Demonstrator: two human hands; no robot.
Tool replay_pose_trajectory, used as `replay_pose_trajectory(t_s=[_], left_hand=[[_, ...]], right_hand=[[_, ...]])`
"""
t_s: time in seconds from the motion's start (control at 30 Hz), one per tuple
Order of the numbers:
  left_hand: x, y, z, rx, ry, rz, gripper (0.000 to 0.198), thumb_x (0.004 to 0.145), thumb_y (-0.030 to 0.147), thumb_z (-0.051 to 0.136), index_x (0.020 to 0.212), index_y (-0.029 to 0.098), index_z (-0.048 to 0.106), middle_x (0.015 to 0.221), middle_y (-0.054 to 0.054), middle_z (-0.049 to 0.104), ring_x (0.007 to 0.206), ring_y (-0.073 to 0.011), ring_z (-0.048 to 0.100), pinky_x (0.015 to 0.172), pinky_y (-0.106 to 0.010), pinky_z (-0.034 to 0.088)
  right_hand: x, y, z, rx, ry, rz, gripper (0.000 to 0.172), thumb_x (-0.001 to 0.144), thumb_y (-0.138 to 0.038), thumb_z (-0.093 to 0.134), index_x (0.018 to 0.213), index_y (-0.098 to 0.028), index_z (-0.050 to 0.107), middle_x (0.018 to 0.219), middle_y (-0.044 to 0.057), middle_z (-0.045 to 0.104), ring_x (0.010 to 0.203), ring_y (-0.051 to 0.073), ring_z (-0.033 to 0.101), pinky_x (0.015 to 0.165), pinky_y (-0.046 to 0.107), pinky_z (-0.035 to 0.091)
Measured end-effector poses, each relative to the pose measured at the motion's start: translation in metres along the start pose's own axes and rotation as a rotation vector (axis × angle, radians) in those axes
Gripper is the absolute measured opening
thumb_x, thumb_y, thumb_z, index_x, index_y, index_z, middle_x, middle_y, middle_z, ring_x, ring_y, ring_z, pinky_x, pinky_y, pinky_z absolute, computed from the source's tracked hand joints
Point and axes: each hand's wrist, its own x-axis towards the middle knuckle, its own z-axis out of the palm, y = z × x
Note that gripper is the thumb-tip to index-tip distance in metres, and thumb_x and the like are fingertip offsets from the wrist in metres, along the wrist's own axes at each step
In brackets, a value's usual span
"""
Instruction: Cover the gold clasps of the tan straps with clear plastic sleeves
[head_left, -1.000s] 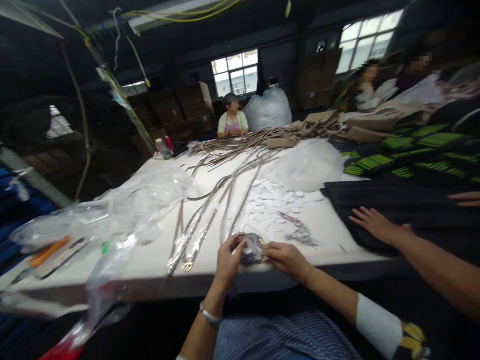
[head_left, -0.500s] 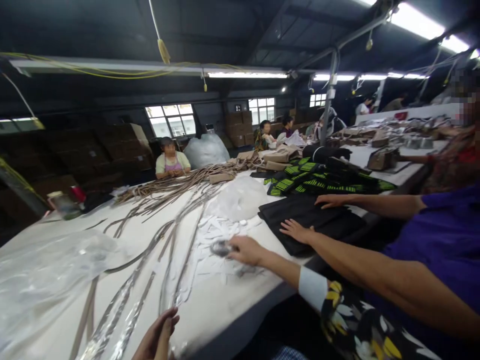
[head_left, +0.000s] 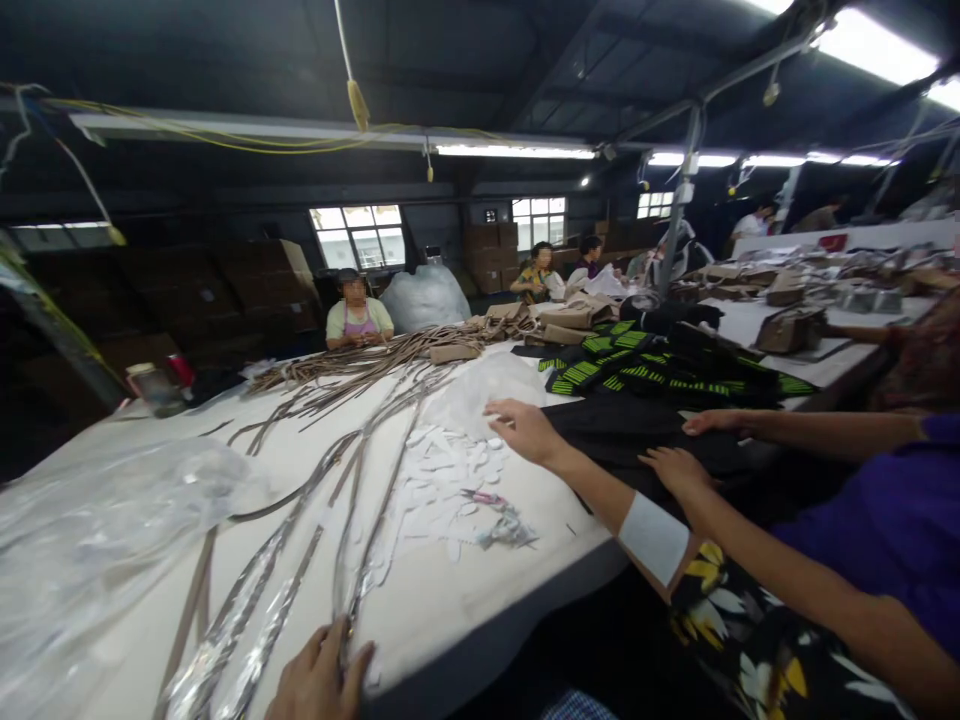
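Note:
At the bottom of the view my left hand is on the table's near part, with a narrow grey-brown strip between its thumb and fingers. More long strips, some in shiny clear plastic, lie beside it. My right hand reaches out from a floral sleeve, fingers stretched and nothing seen in them. It hovers by a clear plastic bag and the edge of dark cloth. Below it are scattered small white pieces, a pink-handled small tool and a crumpled pale teal piece.
On the right, a co-worker in purple has both hands on black fabric. Black-and-green cloth lies behind. A heap of brown strips spreads across the far side, near a seated person. Clear plastic sheeting covers the left.
My right hand has moved up and away from the white pieces; the blurred grey object at its fingers no longer shows. My left hand has turned, its thumb now apart. The view has shifted slightly.

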Motion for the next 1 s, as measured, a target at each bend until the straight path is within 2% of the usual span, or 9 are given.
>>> replay_pose_trajectory(t_s=[0.07,0.13,0.23,0.27,0.43,0.57,0.7,0.87,1.0], left_hand=[[-0.005,0.009,0.001,0.110,0.015,-0.055,0.034,0.078,0.039,0.057,0.103,0.019,0.070,0.107,-0.013,0.070,0.106,-0.0354,0.062,0.094,-0.049,0.046],[-0.004,0.018,-0.001,0.050,0.000,-0.154,0.041,0.082,0.031,0.055,0.120,0.016,0.063,0.106,-0.013,0.070,0.103,-0.0304,0.063,0.091,-0.043,0.047],[0.006,0.022,-0.009,-0.382,0.012,-0.379,0.061,0.073,0.016,0.068,0.132,0.014,0.053,0.095,-0.010,0.071,0.091,-0.0229,0.065,0.089,-0.036,0.048],[0.010,0.021,-0.012,-0.624,-0.014,-0.473,0.064,0.069,0.012,0.072,0.130,0.013,0.054,0.093,-0.009,0.071,0.090,-0.0215,0.065,0.088,-0.035,0.048],[0.015,0.019,-0.021,-0.957,-0.099,-0.603,0.028,0.075,0.021,0.075,0.100,0.010,0.068,0.084,-0.009,0.071,0.076,-0.0152,0.068,0.082,-0.031,0.054],[0.018,0.032,-0.019,-1.170,-0.157,-0.613,0.010,0.082,0.018,0.068,0.083,0.008,0.068,0.092,-0.013,0.072,0.088,-0.0193,0.070,0.093,-0.036,0.053],[0.022,0.045,-0.013,-1.290,-0.125,-0.590,0.008,0.085,0.015,0.063,0.083,0.007,0.066,0.100,-0.015,0.071,0.095,-0.0207,0.069,0.101,-0.038,0.049],[0.025,0.053,-0.003,-1.366,-0.064,-0.553,0.008,0.084,0.011,0.065,0.090,0.006,0.067,0.101,-0.015,0.071,0.096,-0.0202,0.069,0.103,-0.038,0.047],[0.025,0.058,0.005,-1.396,-0.029,-0.540,0.010,0.081,0.010,0.068,0.090,0.006,0.067,0.101,-0.015,0.072,0.098,-0.0214,0.069,0.102,-0.039,0.047]], right_hand=[[-0.033,-0.009,0.045,0.087,-0.179,0.017,0.023,0.078,-0.021,0.063,0.097,-0.022,0.075,0.101,0.006,0.075,0.088,0.021,0.069,0.080,0.032,0.056],[-0.063,-0.016,0.080,0.189,-0.322,0.054,0.019,0.078,-0.021,0.063,0.091,-0.021,0.077,0.098,0.007,0.076,0.086,0.022,0.069,0.082,0.036,0.055],[-0.096,-0.023,0.117,0.361,-0.517,0.135,0.019,0.078,-0.026,0.064,0.091,-0.020,0.076,0.096,0.008,0.076,0.085,0.024,0.069,0.082,0.039,0.055],[-0.104,-0.025,0.128,0.423,-0.583,0.168,0.021,0.078,-0.029,0.065,0.093,-0.020,0.076,0.096,0.009,0.076,0.085,0.024,0.070,0.079,0.039,0.056],[-0.136,-0.046,0.170,0.705,-0.830,0.356,0.046,0.083,-0.055,0.060,0.105,-0.016,0.072,0.099,0.014,0.074,0.086,0.024,0.072,0.077,0.037,0.060],[-0.152,-0.069,0.182,0.836,-0.906,0.430,0.056,0.081,-0.065,0.057,0.103,-0.015,0.072,0.101,0.014,0.074,0.098,0.026,0.070,0.089,0.041,0.056],[-0.161,-0.085,0.173,0.989,-0.993,0.511,0.049,0.082,-0.058,0.063,0.108,-0.016,0.069,0.103,0.011,0.074,0.102,0.025,0.068,0.091,0.039,0.053],[-0.171,-0.085,0.162,1.054,-1.014,0.678,0.038,0.078,-0.047,0.072,0.100,-0.016,0.071,0.103,0.010,0.073,0.092,0.019,0.069,0.082,0.030,0.053],[-0.176,-0.081,0.159,1.101,-0.969,0.748,0.033,0.077,-0.045,0.073,0.090,-0.014,0.070,0.091,0.009,0.072,0.076,0.015,0.068,0.077,0.028,0.053]])
